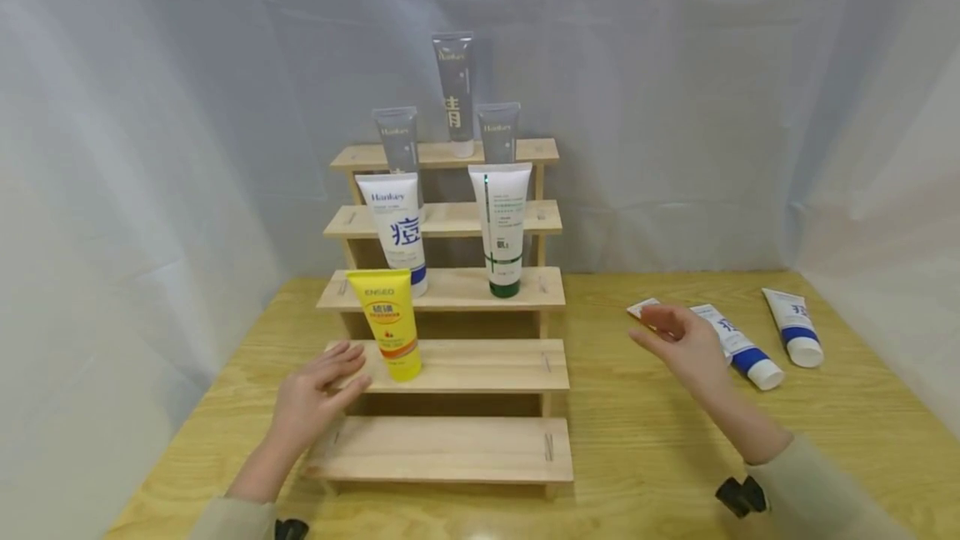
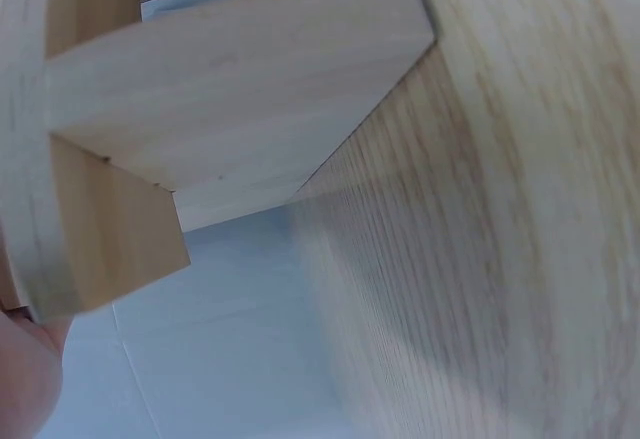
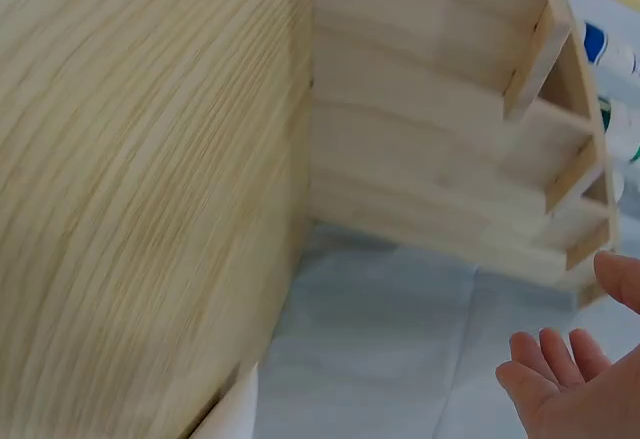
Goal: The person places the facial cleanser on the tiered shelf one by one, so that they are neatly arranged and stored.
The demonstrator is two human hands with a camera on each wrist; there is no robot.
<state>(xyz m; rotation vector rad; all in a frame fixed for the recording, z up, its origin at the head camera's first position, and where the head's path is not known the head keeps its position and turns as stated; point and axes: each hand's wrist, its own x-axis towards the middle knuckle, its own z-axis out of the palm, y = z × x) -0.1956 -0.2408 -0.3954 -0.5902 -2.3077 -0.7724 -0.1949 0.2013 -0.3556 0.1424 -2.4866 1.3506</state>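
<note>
My left hand [image 1: 311, 394] is at the left end of a wooden step shelf [image 1: 480, 448], fingers loosely bent beside a yellow tube [image 1: 386, 319]. That tube stands cap down on the second step from the bottom. In the left wrist view only part of the left hand [image 2: 25, 374] shows, by the shelf's edge. Above the table on the right, my right hand [image 1: 686, 348] is held with thumb and fingers apart and nothing between them. Behind it lie a white tube with a blue cap [image 1: 742, 352] and a partly hidden white tube [image 1: 642, 305].
On the middle step stand a white-and-blue tube [image 1: 393, 227] and a white tube with a green cap [image 1: 501, 219]. Grey tubes [image 1: 456, 94] occupy the upper steps. Another blue-banded tube [image 1: 797, 327] lies far right. Pale curtains [image 1: 675, 107] surround the table.
</note>
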